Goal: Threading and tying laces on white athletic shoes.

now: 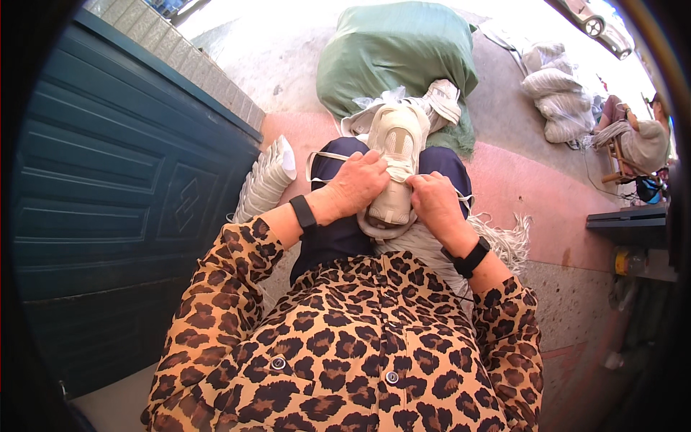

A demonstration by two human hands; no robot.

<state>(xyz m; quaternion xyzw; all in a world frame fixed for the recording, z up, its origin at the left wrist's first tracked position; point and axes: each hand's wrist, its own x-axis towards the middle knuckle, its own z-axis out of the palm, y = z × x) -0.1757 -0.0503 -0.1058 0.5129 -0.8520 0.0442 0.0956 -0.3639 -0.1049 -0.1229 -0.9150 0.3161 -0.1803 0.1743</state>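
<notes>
A beige sneaker [400,124] lies on my lap, its toe pointing away from me and its heel opening near my body. My left hand [358,181] is closed in a pinch on the pale shoelace [395,173] at the left side of the tongue. On the other side, my right hand [439,204] pinches the lace with thumb and forefinger. A loose lace loop sticks out beyond each hand. More pale shoes [442,101] lie just past the toe, against a big green sack.
The bulging green sack [396,50] stands ahead of my knees. To the left, nested pale shoe pieces [268,180] lean near a dark blue panelled door [108,165]. Bundled laces [507,241] hang at my right. Stuffed white bags [561,93] and a seated person [637,137] are farther right.
</notes>
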